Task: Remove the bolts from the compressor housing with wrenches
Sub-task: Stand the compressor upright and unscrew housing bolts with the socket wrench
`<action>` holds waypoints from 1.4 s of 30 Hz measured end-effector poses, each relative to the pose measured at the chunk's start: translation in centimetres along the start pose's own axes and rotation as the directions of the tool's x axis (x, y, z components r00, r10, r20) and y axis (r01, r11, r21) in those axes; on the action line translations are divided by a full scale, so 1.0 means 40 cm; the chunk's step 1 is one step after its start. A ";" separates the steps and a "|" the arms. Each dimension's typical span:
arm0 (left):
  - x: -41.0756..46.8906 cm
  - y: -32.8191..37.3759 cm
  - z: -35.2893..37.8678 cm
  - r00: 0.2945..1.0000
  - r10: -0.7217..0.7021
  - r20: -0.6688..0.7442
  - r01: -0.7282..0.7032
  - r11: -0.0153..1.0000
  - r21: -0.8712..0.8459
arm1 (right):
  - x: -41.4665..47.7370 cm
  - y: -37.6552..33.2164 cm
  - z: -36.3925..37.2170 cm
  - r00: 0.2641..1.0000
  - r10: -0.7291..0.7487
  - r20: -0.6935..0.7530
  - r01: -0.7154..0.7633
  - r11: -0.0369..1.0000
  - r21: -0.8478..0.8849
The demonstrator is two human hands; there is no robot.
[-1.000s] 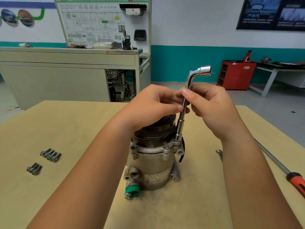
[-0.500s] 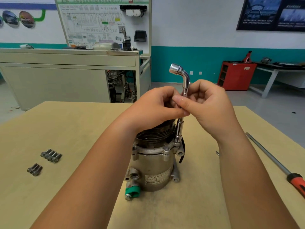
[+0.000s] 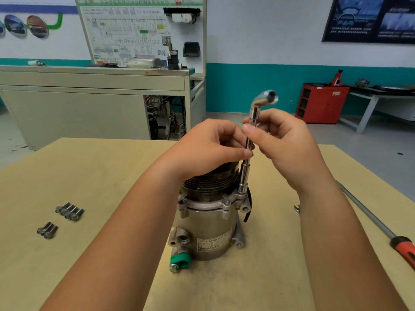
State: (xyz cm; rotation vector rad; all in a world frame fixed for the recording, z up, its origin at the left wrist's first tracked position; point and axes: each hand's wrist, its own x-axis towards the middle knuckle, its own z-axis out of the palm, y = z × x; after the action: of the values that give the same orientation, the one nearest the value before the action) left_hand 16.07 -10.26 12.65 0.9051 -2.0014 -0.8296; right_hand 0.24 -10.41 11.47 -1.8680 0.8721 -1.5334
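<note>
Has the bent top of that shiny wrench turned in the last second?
Yes. The L-shaped wrench has spun: its bent end swung left, then back right toward the red cabinet; its foot stays on the compressor.

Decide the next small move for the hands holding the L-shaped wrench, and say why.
Probably spin the wrench to back the bolt out: its lower socket is seated on the flange of the compressor, and the left hand and right hand both pinch its upright shaft.

Wooden table (image 3: 89, 176), parts and tools on it.
compressor (image 3: 208, 232) upright mid-table; four bolts (image 3: 69, 211) and three bolts (image 3: 47, 230) clustered left; open-end wrench (image 3: 297, 208), mostly hidden, and orange-handled screwdriver (image 3: 370, 221) right.
</note>
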 end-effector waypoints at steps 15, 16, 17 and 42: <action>0.000 0.009 -0.001 0.999 -0.030 -0.018 0.030 1.000 0.010 | -0.005 -0.009 -0.005 0.999 -0.046 0.024 0.048 0.996 -0.076; 0.000 0.007 -0.002 1.000 -0.028 -0.011 0.028 1.000 -0.003 | -0.005 -0.008 -0.005 0.999 -0.045 0.030 0.047 0.996 -0.070; -0.001 0.007 -0.003 1.000 -0.028 -0.006 0.027 1.000 -0.015 | -0.005 -0.008 -0.005 0.998 -0.045 0.031 0.047 0.997 -0.062; 0.000 0.003 -0.004 0.999 -0.025 -0.020 0.025 1.000 0.008 | -0.003 -0.006 0.002 0.992 -0.069 0.103 0.079 0.992 -0.098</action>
State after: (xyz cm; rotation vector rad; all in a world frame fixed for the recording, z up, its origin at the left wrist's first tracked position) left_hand 16.18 -10.22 12.82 0.9417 -1.9815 -0.8240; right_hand 0.34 -10.15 11.58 -2.0521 0.8589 -1.4495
